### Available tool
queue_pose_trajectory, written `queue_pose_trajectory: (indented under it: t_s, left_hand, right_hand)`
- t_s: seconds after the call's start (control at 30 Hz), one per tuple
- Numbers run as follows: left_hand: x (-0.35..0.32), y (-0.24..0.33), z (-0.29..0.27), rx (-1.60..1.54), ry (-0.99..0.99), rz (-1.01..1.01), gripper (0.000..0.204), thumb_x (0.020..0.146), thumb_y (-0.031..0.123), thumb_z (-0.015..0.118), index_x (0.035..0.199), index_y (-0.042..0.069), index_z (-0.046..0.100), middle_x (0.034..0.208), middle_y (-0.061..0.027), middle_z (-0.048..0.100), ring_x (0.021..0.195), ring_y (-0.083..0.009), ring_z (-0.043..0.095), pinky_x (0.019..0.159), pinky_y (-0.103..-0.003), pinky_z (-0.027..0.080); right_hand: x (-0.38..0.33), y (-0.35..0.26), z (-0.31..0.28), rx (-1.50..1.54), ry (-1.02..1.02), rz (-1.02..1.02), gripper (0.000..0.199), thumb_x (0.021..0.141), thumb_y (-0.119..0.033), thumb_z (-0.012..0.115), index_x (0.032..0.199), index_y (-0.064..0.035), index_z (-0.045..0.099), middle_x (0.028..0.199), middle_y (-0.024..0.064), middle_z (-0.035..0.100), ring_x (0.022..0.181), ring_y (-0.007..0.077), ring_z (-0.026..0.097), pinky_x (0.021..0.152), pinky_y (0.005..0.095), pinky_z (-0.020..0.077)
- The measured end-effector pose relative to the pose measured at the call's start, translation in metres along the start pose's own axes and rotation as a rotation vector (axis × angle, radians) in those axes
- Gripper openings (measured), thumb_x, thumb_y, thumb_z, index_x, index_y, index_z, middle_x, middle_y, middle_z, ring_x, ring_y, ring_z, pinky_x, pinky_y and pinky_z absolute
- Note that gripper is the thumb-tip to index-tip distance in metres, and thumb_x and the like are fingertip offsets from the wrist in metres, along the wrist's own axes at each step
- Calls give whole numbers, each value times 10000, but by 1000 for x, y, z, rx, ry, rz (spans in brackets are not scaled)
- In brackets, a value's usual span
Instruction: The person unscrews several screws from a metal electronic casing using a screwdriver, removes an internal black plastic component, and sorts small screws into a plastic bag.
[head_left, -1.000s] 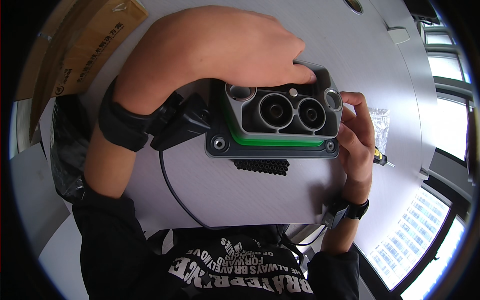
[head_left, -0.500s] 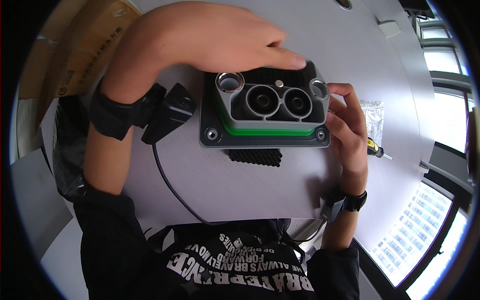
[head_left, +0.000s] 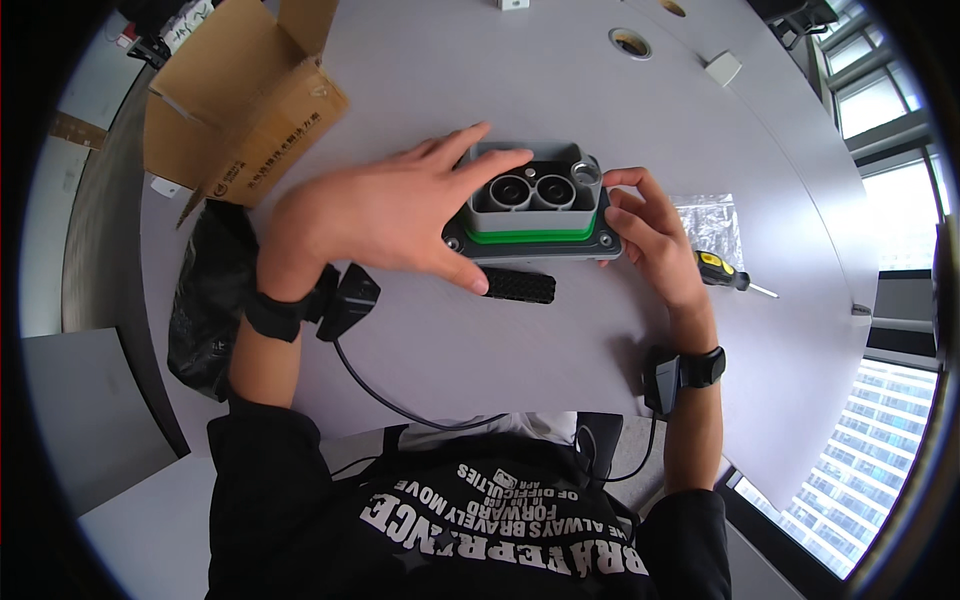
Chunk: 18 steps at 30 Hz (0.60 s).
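A grey housing [head_left: 531,222] with a green seal, two round black sockets and a metal ring at its right corner stands on a dark base plate [head_left: 560,250] with corner screw holes. My left hand [head_left: 395,210] reaches over its left end with fingers spread, hiding that end. The left thumb tip meets or overlaps a small black honeycomb block [head_left: 522,286] lying in front of the plate; whether it touches I cannot tell. My right hand [head_left: 655,235] grips the plate's right edge with bent fingers.
To the right lie a yellow-and-black screwdriver [head_left: 722,270] and a clear plastic bag [head_left: 710,225]. An opened cardboard box [head_left: 265,130] stands at the far left, a black bag [head_left: 210,305] nearer. A cable [head_left: 375,400] from the left wrist device runs over the table's near edge.
My left hand has moved from the housing's far edge to its left end, its fingers now spread. My right hand stays at the right edge. The view now takes in more of the table.
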<state>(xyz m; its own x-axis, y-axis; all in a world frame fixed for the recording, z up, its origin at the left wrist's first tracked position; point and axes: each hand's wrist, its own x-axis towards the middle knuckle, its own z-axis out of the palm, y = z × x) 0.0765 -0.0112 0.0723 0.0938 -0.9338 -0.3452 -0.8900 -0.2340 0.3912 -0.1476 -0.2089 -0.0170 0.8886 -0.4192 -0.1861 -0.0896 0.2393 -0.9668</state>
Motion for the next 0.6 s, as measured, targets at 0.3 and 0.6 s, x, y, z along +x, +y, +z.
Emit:
queue_pose_trajectory:
  t_s: [0.3,0.6]
  left_hand:
    - [1,-12,14,-143,104,59,989,750,217,868,1625,216,407,1504,-142,479,1315,-354,553,1067,-410,492]
    - [14,-34,9,-363,152,150,828,826,238,794,1571,95,461,1348,-132,635,1168,-247,632,1070,-408,528]
  right_hand:
    - [-3,4,0,88,-5,-58,333,1080,-124,520,1383,14,534,1018,76,656,837,147,649,777,324,567]
    - [-2,6,5,275,-18,-180,469,1120,-257,480,1491,30,459,1101,132,680,963,213,699,900,354,587]
